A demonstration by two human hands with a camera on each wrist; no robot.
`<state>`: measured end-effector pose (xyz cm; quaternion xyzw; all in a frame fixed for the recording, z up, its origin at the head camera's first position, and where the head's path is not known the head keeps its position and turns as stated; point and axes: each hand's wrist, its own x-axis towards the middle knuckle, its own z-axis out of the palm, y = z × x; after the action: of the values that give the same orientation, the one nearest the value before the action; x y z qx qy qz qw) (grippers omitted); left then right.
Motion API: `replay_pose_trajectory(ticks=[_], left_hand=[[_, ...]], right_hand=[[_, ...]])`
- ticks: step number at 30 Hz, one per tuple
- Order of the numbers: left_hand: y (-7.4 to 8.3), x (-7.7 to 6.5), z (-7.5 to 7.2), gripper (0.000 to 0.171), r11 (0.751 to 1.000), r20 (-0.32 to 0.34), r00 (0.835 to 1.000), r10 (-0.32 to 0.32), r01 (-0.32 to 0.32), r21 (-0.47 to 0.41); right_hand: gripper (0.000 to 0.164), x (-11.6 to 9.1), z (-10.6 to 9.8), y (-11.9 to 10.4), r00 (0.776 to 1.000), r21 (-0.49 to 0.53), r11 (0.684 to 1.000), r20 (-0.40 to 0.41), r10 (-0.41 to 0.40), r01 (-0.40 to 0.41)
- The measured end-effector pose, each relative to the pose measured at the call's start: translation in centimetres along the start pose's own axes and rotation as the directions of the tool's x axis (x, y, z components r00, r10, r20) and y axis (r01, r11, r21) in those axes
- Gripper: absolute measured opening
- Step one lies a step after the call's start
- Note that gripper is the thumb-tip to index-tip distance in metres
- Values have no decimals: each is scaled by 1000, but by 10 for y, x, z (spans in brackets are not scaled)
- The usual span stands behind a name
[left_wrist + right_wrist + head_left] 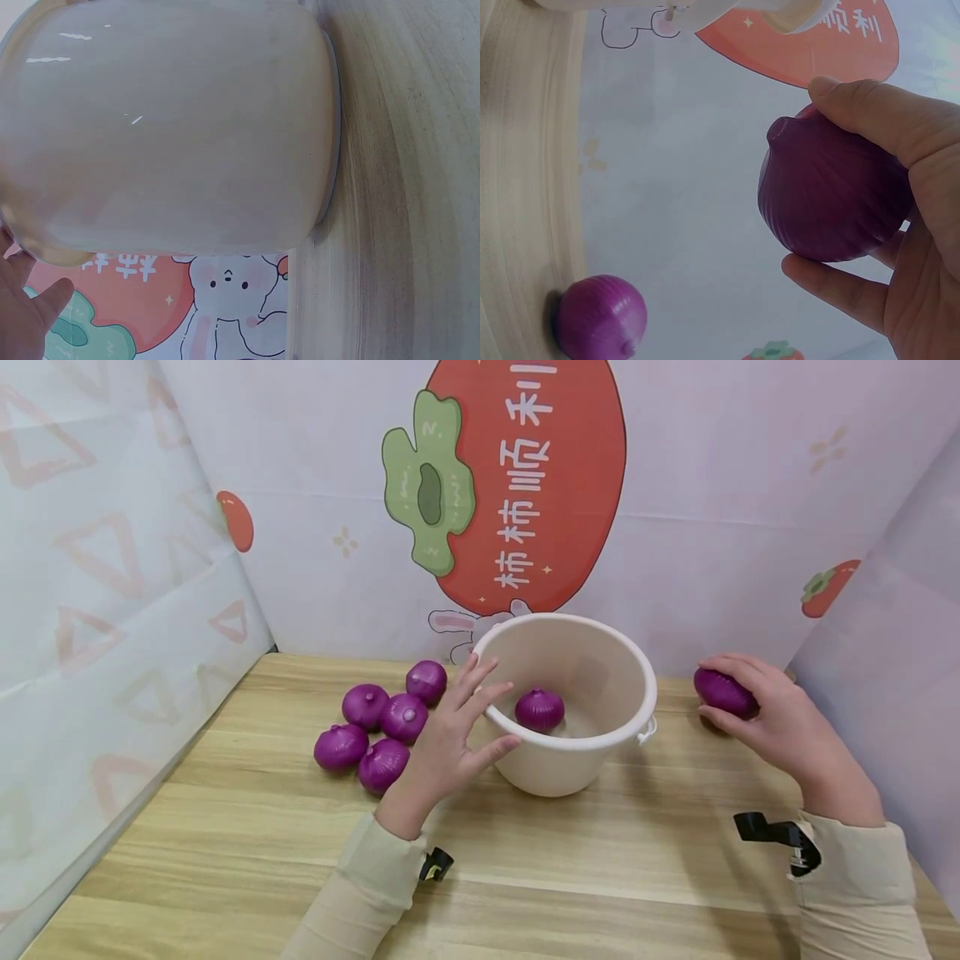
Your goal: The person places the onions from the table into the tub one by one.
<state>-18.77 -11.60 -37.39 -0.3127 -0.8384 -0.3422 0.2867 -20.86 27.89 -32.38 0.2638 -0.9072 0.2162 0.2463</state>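
My right hand [780,718] grips a purple onion [725,692] between thumb and fingers, to the right of the bucket. The right wrist view shows this onion [836,187] held up off the table, its stem end facing away from the palm. My left hand [453,731] has its fingers spread at the near left rim of a cream bucket [551,768] and holds nothing. Inside the bucket lies one purple onion [539,710]. Seen from the left wrist, the bucket's wall [172,142] fills much of the view, with the left thumb [52,300] beside its rim.
Several purple onions [365,706] are grouped on the wooden table [225,843], left of the bucket. Another onion [601,319] rests on the table near the right hand, hidden in the head view. A printed cloth backdrop [712,527] stands behind, with side panels left and right.
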Motion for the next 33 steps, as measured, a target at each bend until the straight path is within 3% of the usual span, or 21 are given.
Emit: replay_pose_trajectory(ticks=[16,33], left_hand=[[-1,3,0,74,1000,-23,1000,16,-16,-2],[-1,1,0,75,1000,-10,1000,9,-9,-1]], right_hand=[[71,12,-1,-6,995,20,995,-29,-93,93],[67,19,1,-22,997,25,997,-22,-75,76]])
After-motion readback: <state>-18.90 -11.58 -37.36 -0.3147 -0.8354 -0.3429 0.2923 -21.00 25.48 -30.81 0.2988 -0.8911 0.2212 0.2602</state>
